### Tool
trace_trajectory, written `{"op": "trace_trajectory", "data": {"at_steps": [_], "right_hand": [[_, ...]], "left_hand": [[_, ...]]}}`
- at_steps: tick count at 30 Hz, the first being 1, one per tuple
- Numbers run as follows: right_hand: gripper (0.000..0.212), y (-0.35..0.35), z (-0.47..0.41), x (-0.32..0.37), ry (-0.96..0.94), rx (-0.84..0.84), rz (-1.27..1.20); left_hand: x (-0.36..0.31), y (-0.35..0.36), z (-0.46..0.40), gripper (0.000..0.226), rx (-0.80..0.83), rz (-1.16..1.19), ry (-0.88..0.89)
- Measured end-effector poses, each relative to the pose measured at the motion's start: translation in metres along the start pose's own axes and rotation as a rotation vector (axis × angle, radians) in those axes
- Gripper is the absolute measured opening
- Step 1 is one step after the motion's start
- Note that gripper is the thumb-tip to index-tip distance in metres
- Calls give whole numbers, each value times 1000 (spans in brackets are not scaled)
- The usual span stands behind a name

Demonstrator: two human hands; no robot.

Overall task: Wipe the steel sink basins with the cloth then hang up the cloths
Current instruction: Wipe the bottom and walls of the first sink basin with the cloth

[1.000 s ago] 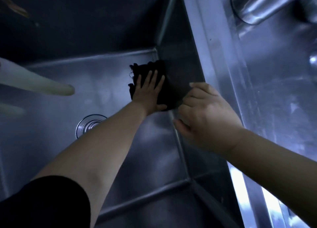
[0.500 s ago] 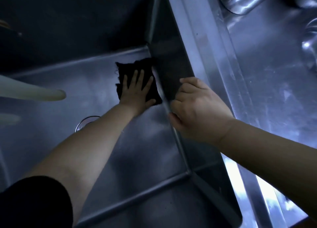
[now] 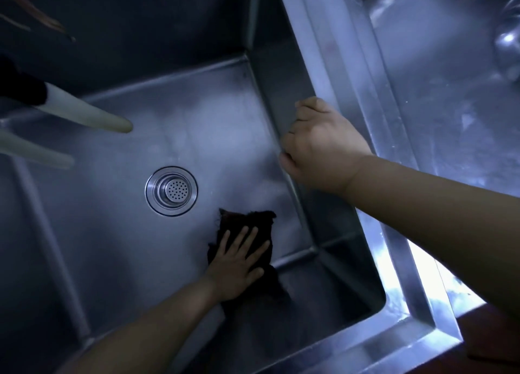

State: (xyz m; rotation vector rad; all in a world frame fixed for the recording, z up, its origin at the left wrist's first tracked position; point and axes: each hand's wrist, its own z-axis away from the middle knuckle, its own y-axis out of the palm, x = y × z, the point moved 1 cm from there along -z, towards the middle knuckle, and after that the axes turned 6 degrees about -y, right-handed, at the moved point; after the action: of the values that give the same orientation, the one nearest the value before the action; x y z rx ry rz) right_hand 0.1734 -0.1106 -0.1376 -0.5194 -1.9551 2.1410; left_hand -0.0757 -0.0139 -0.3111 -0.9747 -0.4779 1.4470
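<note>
- Left hand (image 3: 235,264) flat, fingers straight and spread, pressing the dark cloth (image 3: 247,257) down on the floor of the steel sink basin (image 3: 118,233); grip not curled, nothing pinched.
- Cloth lies under and around that hand: frayed top edge pokes out past the fingertips, a darker fold trails back beside the wrist toward the near wall of the basin.
- Right hand (image 3: 323,146) up on the basin's right wall, fingers curled over the rim edge (image 3: 315,72), thumb low on the inside face; grip closed round the steel edge, holding no cloth.
- Round drain strainer (image 3: 171,191) with perforated centre sits just up and left of the left hand's fingertips, apart from the cloth.
- Near right corner of the basin is just right of the left hand.
- No readable writing or brand anywhere.
- Two pale rod-like things (image 3: 84,115) reach in from the left edge above the basin, well away from both hands; cannot tell what they are.
- Beyond the right hand, a second steel basin (image 3: 439,92), with shiny rounded metal at its top edge, unclear.
</note>
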Motion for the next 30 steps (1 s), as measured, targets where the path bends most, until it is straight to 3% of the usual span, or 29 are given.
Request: {"op": "trace_trajectory", "data": {"at_steps": [2,5,8,15,21,25,30], "right_hand": [[29,-2,1,0,2,6,-2],[28,0,2,-1,0,-7,-14],[29,0,1,-1,-7,-35,-31],[31,5,3,-3,-19,-18,-23],[28,4,0,-6,-20,-33,-16],[24,1,-1,-4,-27,-13,-6],[25,-5,0,-4,-31,2,5]], "left_hand": [[11,-7,-23,56,40,60,-97],[40,-34,-71,66,-76,116,-309],[76,-73,-117,70,-193,114,-381],[156,-137,-191,74,-199,139,-566],[189,-159,-197,77,-195,116,-565],[166,-137,-171,76,-252,117,-552],[122,-88,-113,77,-255,95,-385]]}}
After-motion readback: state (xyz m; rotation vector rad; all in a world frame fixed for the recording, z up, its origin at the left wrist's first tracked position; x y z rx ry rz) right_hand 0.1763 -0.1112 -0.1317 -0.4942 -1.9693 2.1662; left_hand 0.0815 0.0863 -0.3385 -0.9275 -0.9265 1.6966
